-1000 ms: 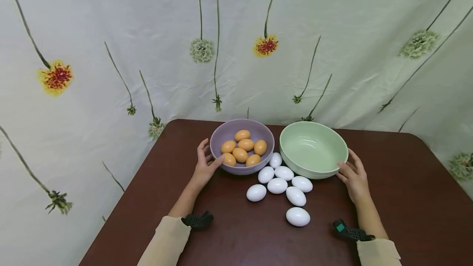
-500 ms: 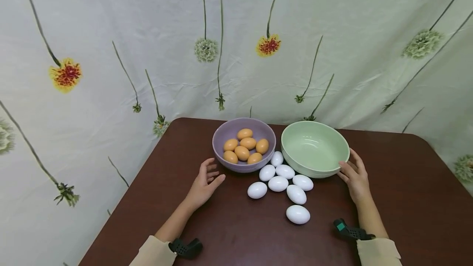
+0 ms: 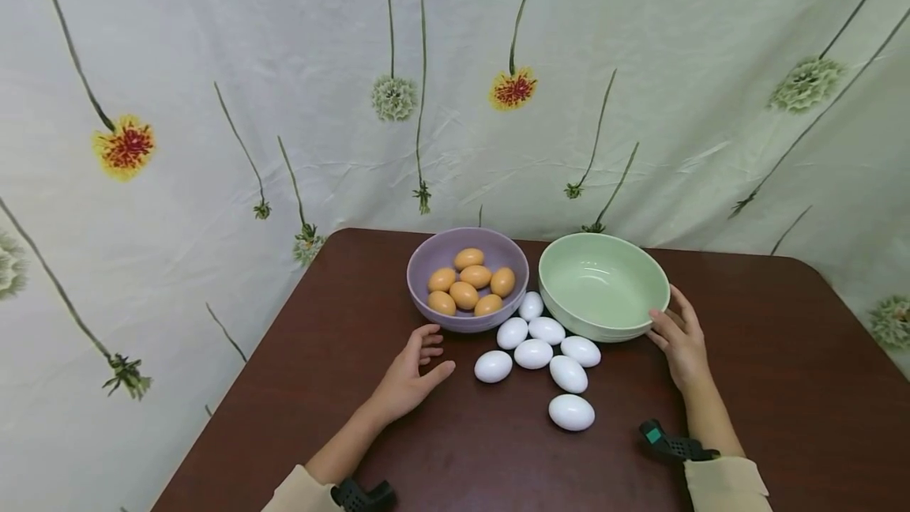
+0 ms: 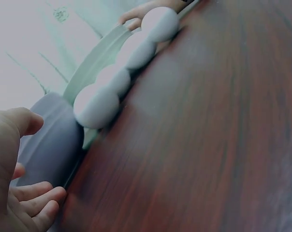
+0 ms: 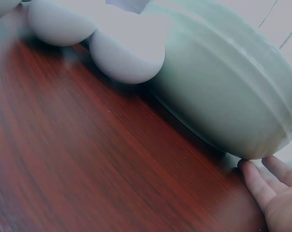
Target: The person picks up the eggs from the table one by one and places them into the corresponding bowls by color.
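In the head view my left hand (image 3: 407,385) is held off the table, fingers loosely bent and thumb apart, with nothing in it. Just beyond its fingertips stands a purple bowl (image 3: 465,324) holding several brown eggs (image 3: 464,295). My right hand (image 3: 686,350) holds the right side of a light green bowl (image 3: 604,333), thumb at the rim. Fingers of that hand touch the bowl low down in the right wrist view. Inside, the green bowl shows nothing. Several white eggs (image 3: 533,354) lie on the table in front of both bowls; one sits apart, nearer me.
The dark red-brown table (image 3: 483,449) has its far edge just behind the bowls. A pale cloth with printed flowers (image 3: 320,85) hangs behind it and along the left. Black wrist straps (image 3: 678,446) sit on both forearms.
My left hand has let go of the purple bowl and drawn back, then moved right, towards the white eggs. The right hand stays at the green bowl. Both bowls and the eggs keep their places.
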### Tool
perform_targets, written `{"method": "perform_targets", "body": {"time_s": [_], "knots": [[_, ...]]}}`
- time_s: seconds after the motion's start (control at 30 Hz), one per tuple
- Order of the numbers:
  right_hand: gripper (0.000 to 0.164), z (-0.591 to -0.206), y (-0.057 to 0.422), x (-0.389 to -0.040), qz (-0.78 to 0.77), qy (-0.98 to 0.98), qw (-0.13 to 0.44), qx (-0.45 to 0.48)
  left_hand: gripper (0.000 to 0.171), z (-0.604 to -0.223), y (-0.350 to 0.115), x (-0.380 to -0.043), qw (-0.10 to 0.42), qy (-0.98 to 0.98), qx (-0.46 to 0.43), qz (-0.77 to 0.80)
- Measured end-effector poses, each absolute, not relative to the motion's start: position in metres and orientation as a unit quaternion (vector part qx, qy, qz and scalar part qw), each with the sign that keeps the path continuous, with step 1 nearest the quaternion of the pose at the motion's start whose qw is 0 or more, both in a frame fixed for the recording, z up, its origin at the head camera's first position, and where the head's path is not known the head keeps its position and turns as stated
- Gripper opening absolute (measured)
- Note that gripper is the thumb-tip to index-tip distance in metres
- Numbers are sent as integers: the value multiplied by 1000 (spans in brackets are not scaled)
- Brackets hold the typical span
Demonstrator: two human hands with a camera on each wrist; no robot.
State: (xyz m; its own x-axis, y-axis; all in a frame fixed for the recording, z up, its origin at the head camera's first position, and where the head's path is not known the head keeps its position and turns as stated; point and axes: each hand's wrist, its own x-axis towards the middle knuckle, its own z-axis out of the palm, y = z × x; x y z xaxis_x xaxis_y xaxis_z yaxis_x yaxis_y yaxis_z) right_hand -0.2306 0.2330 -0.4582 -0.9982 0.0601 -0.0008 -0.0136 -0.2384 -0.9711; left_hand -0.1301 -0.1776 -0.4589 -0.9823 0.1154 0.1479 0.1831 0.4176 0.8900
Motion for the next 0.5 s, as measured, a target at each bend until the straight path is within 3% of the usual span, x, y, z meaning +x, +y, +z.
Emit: {"method": "perform_targets", "body": {"time_s": [0.5], "knots": [[65, -458, 233, -230, 785, -619, 21, -15, 58, -459, -155, -140, 1, -858, -154, -491]]}}
